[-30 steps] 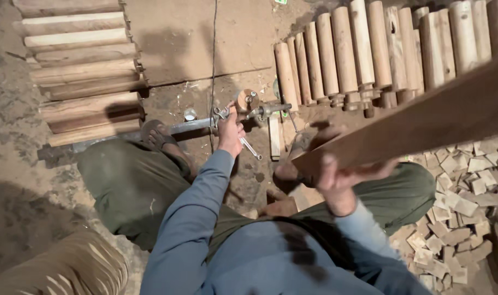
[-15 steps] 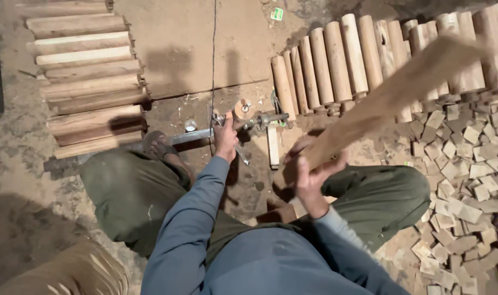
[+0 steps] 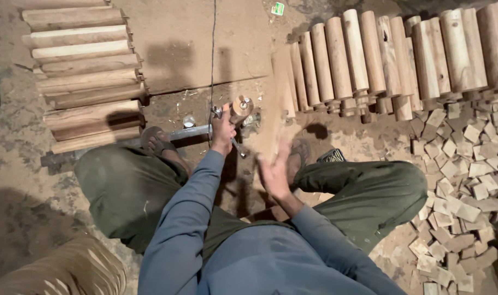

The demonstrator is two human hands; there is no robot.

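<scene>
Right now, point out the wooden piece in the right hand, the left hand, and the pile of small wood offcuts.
wooden piece [image 3: 273, 117], head view, on its blurred middle face.
left hand [image 3: 223, 128], head view, on the back of the hand.
pile of small wood offcuts [image 3: 456, 180], head view, on blocks near the pile's middle.

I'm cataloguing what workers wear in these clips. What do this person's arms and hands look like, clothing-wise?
Both arms are covered by long blue-grey sleeves of soft, creased fabric that end at the wrists. The left hand and right hand are bare: no gloves show. I can make out no watch, rings or markings on them, though the right hand is motion-blurred.
</scene>
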